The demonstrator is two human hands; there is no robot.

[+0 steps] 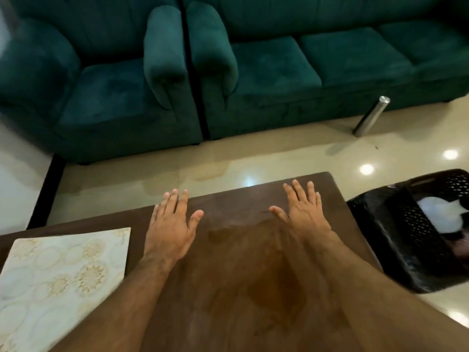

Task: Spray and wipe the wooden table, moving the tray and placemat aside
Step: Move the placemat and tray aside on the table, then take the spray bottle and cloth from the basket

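Observation:
The dark brown wooden table (243,262) fills the lower middle of the head view, its top patchy with darker marks. A white placemat (58,278) with gold floral circles lies on the table's left side. My left hand (172,222) hovers flat over the table just right of the placemat, fingers spread, holding nothing. My right hand (302,209) is stretched out over the table's far right part, fingers apart and empty. No tray, spray bottle or cloth shows on the table.
A black perforated plastic basket (396,240) with a white cloth inside stands on the floor right of the table. Green velvet sofas (253,72) line the far side across a glossy cream floor. A chrome cylinder (370,116) stands by the right sofa.

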